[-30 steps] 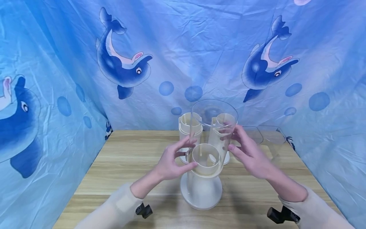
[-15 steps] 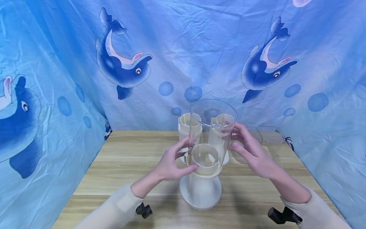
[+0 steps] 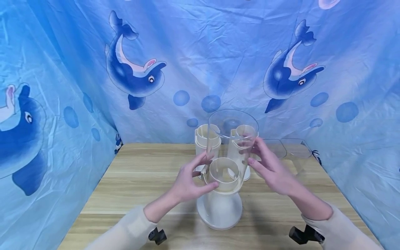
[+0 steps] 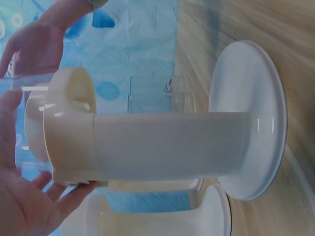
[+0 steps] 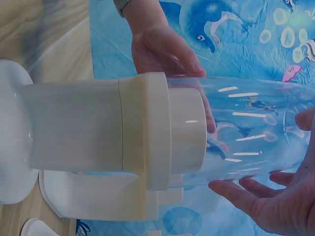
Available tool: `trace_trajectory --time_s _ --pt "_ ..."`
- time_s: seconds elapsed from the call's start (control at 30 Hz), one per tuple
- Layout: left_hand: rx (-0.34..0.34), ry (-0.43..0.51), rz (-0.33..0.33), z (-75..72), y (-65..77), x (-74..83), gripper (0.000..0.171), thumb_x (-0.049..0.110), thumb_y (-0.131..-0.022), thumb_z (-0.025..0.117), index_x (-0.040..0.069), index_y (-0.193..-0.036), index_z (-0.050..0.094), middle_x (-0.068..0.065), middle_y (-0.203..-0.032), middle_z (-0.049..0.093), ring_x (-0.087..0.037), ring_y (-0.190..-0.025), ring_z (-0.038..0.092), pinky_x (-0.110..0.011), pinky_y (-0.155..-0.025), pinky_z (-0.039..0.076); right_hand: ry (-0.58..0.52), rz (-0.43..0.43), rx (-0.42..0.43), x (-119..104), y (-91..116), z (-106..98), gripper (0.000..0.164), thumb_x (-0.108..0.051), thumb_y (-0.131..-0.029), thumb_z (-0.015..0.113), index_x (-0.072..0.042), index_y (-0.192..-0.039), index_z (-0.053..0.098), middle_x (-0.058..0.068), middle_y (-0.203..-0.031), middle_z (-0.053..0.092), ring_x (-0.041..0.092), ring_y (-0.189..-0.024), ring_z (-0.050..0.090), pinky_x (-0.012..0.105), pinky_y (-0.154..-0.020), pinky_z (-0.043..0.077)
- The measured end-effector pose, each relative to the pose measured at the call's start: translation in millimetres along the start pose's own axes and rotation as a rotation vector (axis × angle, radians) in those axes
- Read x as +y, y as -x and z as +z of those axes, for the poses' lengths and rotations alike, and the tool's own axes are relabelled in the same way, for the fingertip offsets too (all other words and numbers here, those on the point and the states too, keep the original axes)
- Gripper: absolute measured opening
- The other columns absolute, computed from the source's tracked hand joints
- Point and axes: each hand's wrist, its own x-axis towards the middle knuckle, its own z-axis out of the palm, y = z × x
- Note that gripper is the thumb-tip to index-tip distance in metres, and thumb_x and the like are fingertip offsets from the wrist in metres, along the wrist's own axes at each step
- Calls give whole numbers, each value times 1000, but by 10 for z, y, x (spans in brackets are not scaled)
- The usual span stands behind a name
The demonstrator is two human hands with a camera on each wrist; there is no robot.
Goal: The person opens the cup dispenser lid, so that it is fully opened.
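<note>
A white dispenser-like stand (image 4: 172,146) with a wide round base (image 3: 219,217) and a cream collar (image 5: 157,130) stands upright on the table. Over the short inner ring of the collar sits a tall clear cylinder (image 3: 229,146), open at the top. My left hand (image 3: 192,182) holds the cylinder low on its left side, thumb at the front near the collar, fingers round the back. Higher up, on the right side, my right hand (image 3: 273,172) grips the cylinder between thumb and fingers. Its fingertips (image 5: 219,187) lie along the clear wall.
Two similar white stands, a left one (image 3: 201,140) and a right one (image 3: 234,149), stand just behind. Clear containers (image 3: 297,148) lie at the back right of the wooden table (image 3: 143,173). A blue dolphin curtain (image 3: 200,52) surrounds the table.
My right thumb moved slightly away from the cylinder half a second ago and is back against it now. The cylinder, stand and left hand have hardly moved.
</note>
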Motion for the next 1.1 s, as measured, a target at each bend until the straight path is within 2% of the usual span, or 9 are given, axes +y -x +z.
trace_trajectory --time_s 0.13,0.3,0.37,0.47,0.63,0.77,0.9,1.0,1.1 --pt "24 -14 7 32 20 1 94 27 -81 92 16 -161 44 -4 -150 65 -28 -133 65 -35 -95 64 -10 -7 8 10 -12 -33 53 8 -105 48 1 -157 37 18 -150 55 9 -131 60 25 -100 59" --pt "21 -32 25 22 0 -26 98 28 -77 93 14 -161 43 -8 -146 66 -32 -133 63 -38 -96 63 -42 8 16 -10 27 -101 43 9 -105 46 2 -147 43 2 -149 55 10 -129 61 26 -98 61" --pt "12 -39 30 7 -12 -44 99 28 -76 93 12 -161 44 -9 -145 66 -33 -133 63 -40 -96 64 -52 19 13 -22 47 -112 47 9 -105 45 0 -151 41 0 -147 56 11 -130 61 28 -97 62" --pt "-20 -17 38 -4 -42 -74 91 26 -76 92 10 -155 50 -10 -146 66 -34 -133 64 -42 -100 63 -61 32 -5 -36 73 -105 52 9 -106 45 -1 -156 37 7 -149 55 12 -132 60 30 -98 63" --pt "-49 14 42 19 -53 -119 80 24 -78 92 10 -148 55 -8 -145 68 -27 -129 67 -39 -102 62 -51 31 -22 -23 73 -58 48 9 -105 47 6 -152 36 19 -148 54 11 -127 62 32 -96 63" --pt "-9 -4 30 65 -8 -119 84 27 -77 93 13 -150 54 -6 -144 69 -24 -129 66 -39 -102 62 -15 8 -14 21 41 -33 49 9 -104 50 6 -151 38 18 -147 57 12 -127 63 31 -95 63" --pt "36 -39 18 108 48 -105 87 33 -77 94 23 -153 52 -2 -141 69 -21 -127 66 -41 -101 63 -8 8 -21 77 0 -28 49 7 -104 50 1 -152 39 18 -148 58 12 -129 63 34 -96 63" --pt "35 -29 28 125 69 -133 94 33 -74 96 24 -155 49 -2 -143 67 -22 -127 66 -42 -103 62 -23 12 -25 118 -23 -39 53 3 -106 46 -3 -157 36 21 -149 58 11 -130 63 37 -98 63" --pt "-4 -27 36 128 80 -205 104 32 -67 100 21 -156 47 -3 -144 66 -21 -126 67 -38 -103 62 -60 9 -22 151 -56 -53 60 1 -106 44 -4 -163 29 26 -149 56 12 -132 62 36 -101 61"
